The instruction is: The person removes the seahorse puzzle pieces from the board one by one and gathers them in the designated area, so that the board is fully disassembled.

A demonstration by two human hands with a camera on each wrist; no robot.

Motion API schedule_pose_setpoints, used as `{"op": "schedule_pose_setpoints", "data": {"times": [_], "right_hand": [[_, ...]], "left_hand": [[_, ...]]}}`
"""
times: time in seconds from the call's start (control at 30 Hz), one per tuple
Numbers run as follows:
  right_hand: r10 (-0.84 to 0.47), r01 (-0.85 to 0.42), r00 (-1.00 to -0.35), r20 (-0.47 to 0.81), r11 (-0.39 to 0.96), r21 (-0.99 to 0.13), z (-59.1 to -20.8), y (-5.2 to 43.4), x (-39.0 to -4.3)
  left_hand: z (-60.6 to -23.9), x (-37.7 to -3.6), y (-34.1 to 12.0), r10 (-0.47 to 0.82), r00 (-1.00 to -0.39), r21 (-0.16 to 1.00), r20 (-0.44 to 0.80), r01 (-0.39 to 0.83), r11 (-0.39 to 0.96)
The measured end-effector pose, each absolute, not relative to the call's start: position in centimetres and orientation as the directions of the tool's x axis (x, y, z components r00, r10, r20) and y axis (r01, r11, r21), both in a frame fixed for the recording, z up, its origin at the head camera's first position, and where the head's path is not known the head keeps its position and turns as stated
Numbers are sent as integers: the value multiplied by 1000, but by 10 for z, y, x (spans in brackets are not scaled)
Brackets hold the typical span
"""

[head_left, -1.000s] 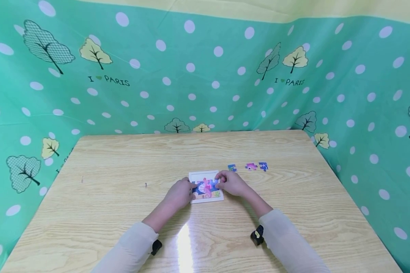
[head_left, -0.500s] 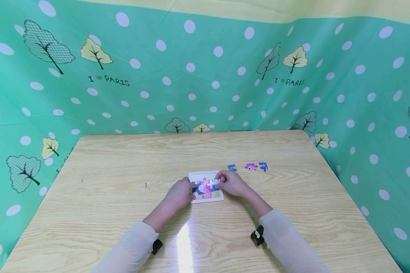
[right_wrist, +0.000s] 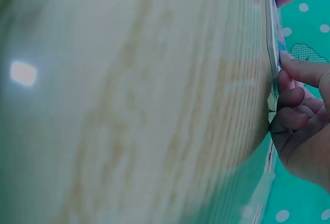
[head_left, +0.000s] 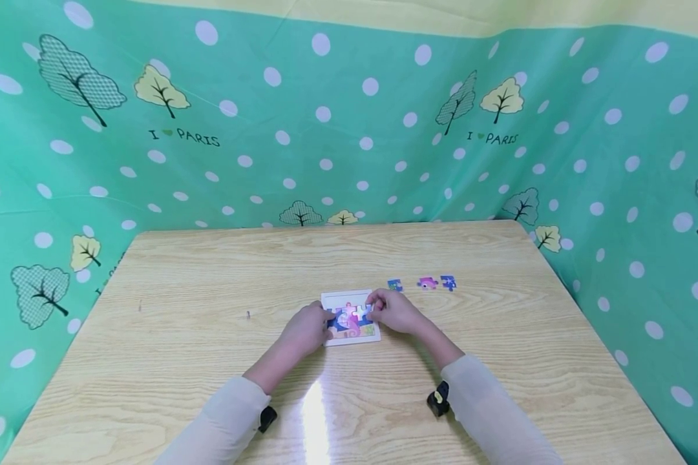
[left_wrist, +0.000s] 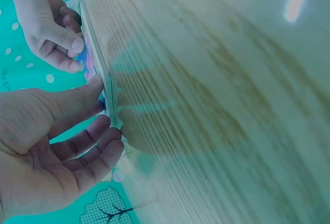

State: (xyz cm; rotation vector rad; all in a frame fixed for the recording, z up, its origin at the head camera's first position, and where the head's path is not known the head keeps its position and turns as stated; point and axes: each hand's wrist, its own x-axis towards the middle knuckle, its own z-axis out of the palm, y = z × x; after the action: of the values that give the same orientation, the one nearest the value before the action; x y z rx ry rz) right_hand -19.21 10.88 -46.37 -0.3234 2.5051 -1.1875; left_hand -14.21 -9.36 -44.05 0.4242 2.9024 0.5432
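A small white puzzle tray lies on the table with a pink seahorse jigsaw picture in its lower part. My left hand grips the tray's left edge; in the left wrist view its thumb presses on the top and the other fingers curl at the side. At the tray's right side my right hand pinches a blue puzzle piece between thumb and forefinger, over the picture. The right wrist view has its remaining fingers curled beside the tray rim. The fingers partly hide the piece and the picture's sides.
Loose jigsaw pieces lie beyond my right hand: a blue-green one, a pink one with an eye and a blue one with a star. A patterned green cloth hangs behind the wooden table.
Both hands stay at the tray. The shine on the blue piece under the right hand has shifted, as if it moves slightly. The loose pieces lie where they were.
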Motion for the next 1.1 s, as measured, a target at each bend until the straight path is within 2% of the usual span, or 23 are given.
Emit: {"op": "schedule_pose_setpoints", "data": {"times": [0.67, 1.1], "right_hand": [[-303, 44, -900, -312, 650, -759, -457, 105, -196], [-313, -34, -915, -255, 689, -724, -457, 103, -195]], "left_hand": [[-440, -142, -93, 310, -943, 356, -117, 251, 900], [-440, -141, -92, 305, -947, 356, -106, 250, 900]]}}
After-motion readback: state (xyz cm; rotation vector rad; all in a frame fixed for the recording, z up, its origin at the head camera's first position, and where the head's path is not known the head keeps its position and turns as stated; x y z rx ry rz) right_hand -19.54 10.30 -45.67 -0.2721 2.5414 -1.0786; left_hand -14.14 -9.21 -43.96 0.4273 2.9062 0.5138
